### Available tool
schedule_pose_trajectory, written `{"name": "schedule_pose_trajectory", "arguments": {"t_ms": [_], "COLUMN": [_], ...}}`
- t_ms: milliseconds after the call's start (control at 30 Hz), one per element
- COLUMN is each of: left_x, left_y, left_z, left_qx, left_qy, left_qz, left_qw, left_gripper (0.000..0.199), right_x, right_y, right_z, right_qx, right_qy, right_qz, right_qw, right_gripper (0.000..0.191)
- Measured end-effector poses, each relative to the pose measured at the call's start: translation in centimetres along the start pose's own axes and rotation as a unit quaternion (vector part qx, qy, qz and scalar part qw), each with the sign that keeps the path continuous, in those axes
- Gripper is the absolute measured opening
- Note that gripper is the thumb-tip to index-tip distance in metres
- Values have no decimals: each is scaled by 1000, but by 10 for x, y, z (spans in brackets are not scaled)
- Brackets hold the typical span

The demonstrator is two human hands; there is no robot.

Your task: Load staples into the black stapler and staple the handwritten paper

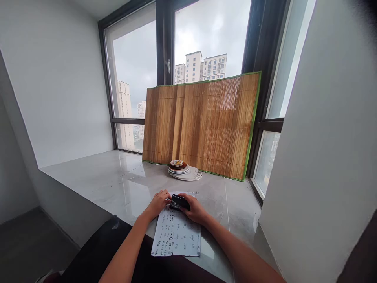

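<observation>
A black stapler lies over the upper part of a handwritten sheet of paper. My right hand is wrapped round the stapler from the right, thumb below and fingers on top. My left hand is at the paper's upper left, its fingers curled against the stapler's left end. What those left fingertips pinch is too small to make out. The sheet is covered in rows of dark writing, and its lower edge reaches the front of the ledge near my lap.
A stack of plates with small dishes on top stands beyond the paper on the tiled window ledge. Behind it a bamboo mat with green edging leans against the window. White walls close both sides.
</observation>
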State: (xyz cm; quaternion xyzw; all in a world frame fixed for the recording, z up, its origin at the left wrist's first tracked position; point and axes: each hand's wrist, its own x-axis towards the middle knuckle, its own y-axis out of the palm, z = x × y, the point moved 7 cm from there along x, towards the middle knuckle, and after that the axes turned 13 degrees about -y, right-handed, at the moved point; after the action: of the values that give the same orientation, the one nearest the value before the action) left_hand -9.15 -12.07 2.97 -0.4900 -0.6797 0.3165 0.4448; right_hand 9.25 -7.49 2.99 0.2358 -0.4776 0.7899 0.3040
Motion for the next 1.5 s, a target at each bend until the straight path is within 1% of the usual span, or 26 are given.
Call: {"name": "schedule_pose_trajectory", "arguments": {"t_ms": [233, 467, 667, 833, 900, 967, 1100, 1233, 1267, 1400, 1500], "left_x": [-1, -1, -1, -2, -2, -3, -3, -1, -1, -1, -3], "left_y": [1, -3, -5, -5, -7, -11, -21, -26, -27, -31, -32], "left_z": [0, -2, -3, -4, -6, -7, -8, -1, 1, 2, -2], "left_qx": [-15, -47, -64, -60, -64, -84, -164, -238, -250, -267, -259], "left_qy": [17, 35, 29, 24, 23, 26, 48, 54, 53, 55, 67], "left_qz": [0, -13, -18, -22, -25, -33, -55, -65, -69, -69, -50], "left_qw": [1000, 998, 997, 998, 997, 996, 984, 968, 964, 960, 962], "left_gripper": [8, 11, 11, 9, 10, 11, 18, 21, 22, 21, 18], "right_x": [-1, -2, -1, -2, -2, -2, -4, -9, -10, -15, -18], "right_y": [-1, -6, -10, -9, -11, -15, -25, -32, -33, -37, -39], "right_z": [-2, -10, -6, -8, -9, -10, -16, -28, -31, -37, -41], "right_qx": [0, -5, -4, -6, 7, 42, 148, 219, 235, 290, 312], "right_qy": [12, 31, 30, 30, 32, 34, 50, 97, 108, 136, 150], "right_qz": [-2, -36, -48, -54, -67, -90, -154, -210, -221, -253, -268], "right_qw": [1000, 999, 998, 998, 997, 994, 976, 948, 940, 913, 899], "right_gripper": [60, 55, 51, 50, 49, 48, 46, 62, 62, 48, 48]}}
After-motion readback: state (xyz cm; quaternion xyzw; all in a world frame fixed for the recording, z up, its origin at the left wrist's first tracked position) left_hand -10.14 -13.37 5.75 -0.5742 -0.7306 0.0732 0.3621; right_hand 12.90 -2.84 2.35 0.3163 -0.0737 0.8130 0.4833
